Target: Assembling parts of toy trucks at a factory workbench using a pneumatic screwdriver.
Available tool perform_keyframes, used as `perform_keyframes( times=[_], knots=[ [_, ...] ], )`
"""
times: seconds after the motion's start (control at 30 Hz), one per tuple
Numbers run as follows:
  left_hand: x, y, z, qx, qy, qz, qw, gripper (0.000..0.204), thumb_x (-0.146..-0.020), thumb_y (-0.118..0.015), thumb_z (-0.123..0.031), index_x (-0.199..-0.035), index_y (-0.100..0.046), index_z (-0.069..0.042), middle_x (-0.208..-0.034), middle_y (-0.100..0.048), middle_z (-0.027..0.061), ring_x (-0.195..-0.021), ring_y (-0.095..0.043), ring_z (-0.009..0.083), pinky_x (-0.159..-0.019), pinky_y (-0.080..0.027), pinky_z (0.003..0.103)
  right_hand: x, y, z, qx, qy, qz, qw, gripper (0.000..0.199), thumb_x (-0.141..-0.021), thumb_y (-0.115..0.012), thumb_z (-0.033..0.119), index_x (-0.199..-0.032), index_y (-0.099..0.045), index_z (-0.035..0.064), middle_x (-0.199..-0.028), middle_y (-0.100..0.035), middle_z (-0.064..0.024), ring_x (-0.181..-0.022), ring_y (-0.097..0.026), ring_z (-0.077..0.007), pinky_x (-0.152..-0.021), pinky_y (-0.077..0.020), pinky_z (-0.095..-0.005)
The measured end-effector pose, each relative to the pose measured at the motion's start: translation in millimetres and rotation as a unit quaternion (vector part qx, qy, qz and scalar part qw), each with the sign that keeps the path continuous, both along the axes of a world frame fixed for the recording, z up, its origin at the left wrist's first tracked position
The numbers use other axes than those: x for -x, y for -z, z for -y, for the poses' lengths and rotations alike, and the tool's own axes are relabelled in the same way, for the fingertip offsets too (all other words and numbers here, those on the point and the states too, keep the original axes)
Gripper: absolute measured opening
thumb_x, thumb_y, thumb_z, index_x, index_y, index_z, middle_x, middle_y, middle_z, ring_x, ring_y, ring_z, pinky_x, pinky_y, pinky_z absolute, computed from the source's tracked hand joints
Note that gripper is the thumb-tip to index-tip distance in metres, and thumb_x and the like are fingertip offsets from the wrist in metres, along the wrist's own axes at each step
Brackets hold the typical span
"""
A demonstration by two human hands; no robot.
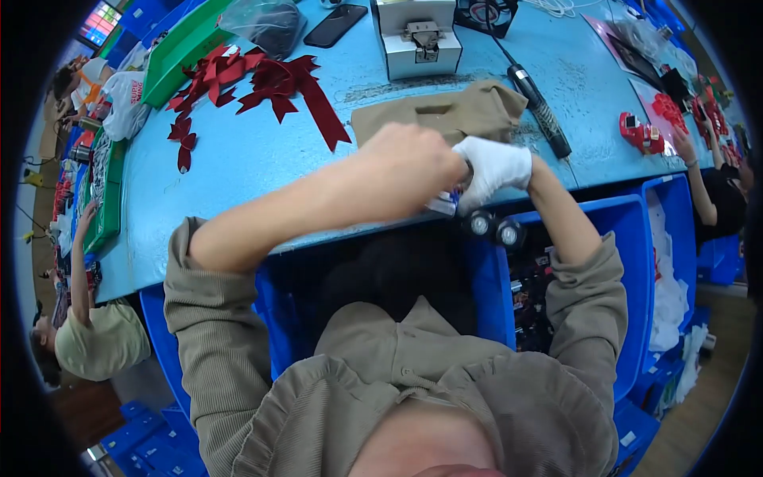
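Both forearms rise from the lower edge and meet at the blue tabletop's (238,171) near edge. The bare left hand (413,163) is curled into a fist, knuckles up; the white-gloved right hand (493,167) presses against it. Together they clamp a small toy vehicle (489,224), mostly hidden, with two black wheels showing just below the hands. One tan folded cloth (453,111) lies just beyond them.

Light blue worktable (238,167), crowded toward the far edge.

Took the small grey machine (417,40) as landmark: left of it lay a black phone (335,25), a clear plastic bag (266,22), a green tray (181,49) and dark red ribbon bows (262,83); nearer than it, folded tan cloth (445,115); right of it, a black-handled tool (540,111) and red toy parts (642,133).
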State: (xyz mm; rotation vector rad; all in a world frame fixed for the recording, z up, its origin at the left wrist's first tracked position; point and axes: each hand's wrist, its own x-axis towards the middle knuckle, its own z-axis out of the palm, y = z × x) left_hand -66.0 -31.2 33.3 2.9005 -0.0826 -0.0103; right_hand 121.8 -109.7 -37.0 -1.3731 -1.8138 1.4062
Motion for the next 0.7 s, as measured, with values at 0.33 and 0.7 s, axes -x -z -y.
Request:
perform_keyframes(
  times=[0.33, 0.7],
  knots=[
    [-33, 61, -72, -0.063, -0.03, 0.159, 0.985, 0.012, -0.076, -0.062, -0.014, -0.081, -0.065, -0.004, -0.085, -0.059, 0.012, -0.085, -0.056, 0.0273, -0.076, -0.047, 0.036, -39, -6, 9, -0.085, 0.07, 0.107, 0.988, 0.059, -0.073, -0.059, 0.012, -0.129, -0.043, 0.0011, -0.124, -0.053, -0.0145, -0.118, -0.048, -0.0236, -0.101, -0.036, -0.0336],
    [-66, 38, -71, -0.032, -0.022, 0.179, 0.983, 0.01, -0.079, -0.058, -0.011, -0.082, -0.065, -0.003, -0.088, -0.054, 0.0109, -0.085, -0.056, 0.0275, -0.074, -0.046, 0.037, -35, -3, 14, -0.183, 0.281, -0.324, 0.885, 0.061, -0.085, -0.057, 0.029, -0.137, -0.033, 0.0083, -0.141, -0.033, -0.0113, -0.129, -0.034, -0.023, -0.104, -0.0299, -0.0339]
  ],
)
